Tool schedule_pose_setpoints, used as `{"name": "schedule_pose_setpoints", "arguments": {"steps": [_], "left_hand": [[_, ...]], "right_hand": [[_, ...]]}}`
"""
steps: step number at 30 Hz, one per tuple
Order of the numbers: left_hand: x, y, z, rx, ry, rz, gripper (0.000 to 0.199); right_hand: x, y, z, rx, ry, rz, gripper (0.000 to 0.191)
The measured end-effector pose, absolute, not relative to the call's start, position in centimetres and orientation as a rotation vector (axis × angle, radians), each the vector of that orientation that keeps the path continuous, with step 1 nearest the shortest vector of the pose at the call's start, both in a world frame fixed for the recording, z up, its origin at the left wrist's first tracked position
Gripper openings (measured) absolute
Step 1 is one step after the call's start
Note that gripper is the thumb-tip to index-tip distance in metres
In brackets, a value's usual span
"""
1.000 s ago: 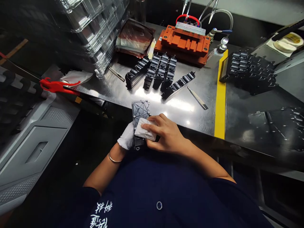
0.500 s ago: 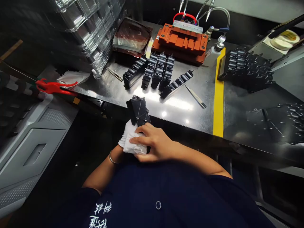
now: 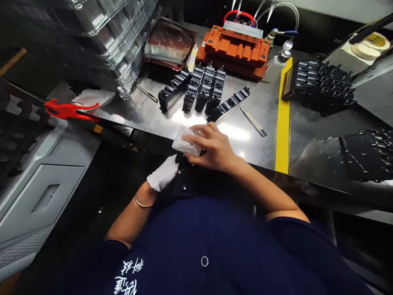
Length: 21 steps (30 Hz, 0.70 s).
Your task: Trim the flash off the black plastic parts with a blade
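My left hand (image 3: pixel 163 173), in a white glove, grips a black plastic part (image 3: pixel 185 174) just off the table's front edge. Most of that part blends into the dark below it. My right hand (image 3: pixel 215 148) is bare and closed around a folded white cloth (image 3: pixel 184 141), which lies against the far end of the part. Beyond the hands, several black ribbed housings (image 3: pixel 209 89) stand side by side on the metal table (image 3: pixel 138 116). One more housing (image 3: pixel 229 104) lies at a slant, beside a pen-like knife (image 3: pixel 253 122).
An orange fixture (image 3: pixel 235 51) with hoses stands at the back. Stacked clear trays (image 3: pixel 107 45) rise at the left, near a red air gun (image 3: pixel 69 110). Yellow tape (image 3: pixel 282 135) crosses the table, with more black housings (image 3: pixel 322 84) to its right.
My right hand has moved up and away from me with the cloth, along the part. My left hand has dropped slightly, and the part now sits lower and closer to my body.
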<state>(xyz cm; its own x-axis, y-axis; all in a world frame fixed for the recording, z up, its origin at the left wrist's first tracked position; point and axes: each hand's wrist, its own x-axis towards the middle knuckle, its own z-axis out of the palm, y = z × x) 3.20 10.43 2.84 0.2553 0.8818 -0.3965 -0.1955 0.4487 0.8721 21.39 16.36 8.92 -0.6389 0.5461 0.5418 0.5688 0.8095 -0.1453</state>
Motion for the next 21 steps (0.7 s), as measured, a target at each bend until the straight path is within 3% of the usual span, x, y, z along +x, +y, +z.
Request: {"name": "schedule_pose_setpoints", "arguments": {"steps": [7,12,17,21], "left_hand": [[2.6,9.3,6.9,0.590,0.857,0.728,0.020],[2.5,9.7,6.7,0.363,0.811,0.693,0.011],[2.8,10.0,6.4,0.276,0.794,0.641,0.019],[2.7,10.8,5.3,0.476,0.910,0.727,0.017]], "right_hand": [[23.8,18.4,9.1,-1.207,-2.130,-0.071,0.040],[24.1,16.3,9.7,-1.087,-2.342,-0.034,0.037],[25.3,16.7,10.1,-1.242,-2.253,-0.073,0.036],[24.4,14.9,10.4,-0.980,-2.299,0.050,0.038]]}}
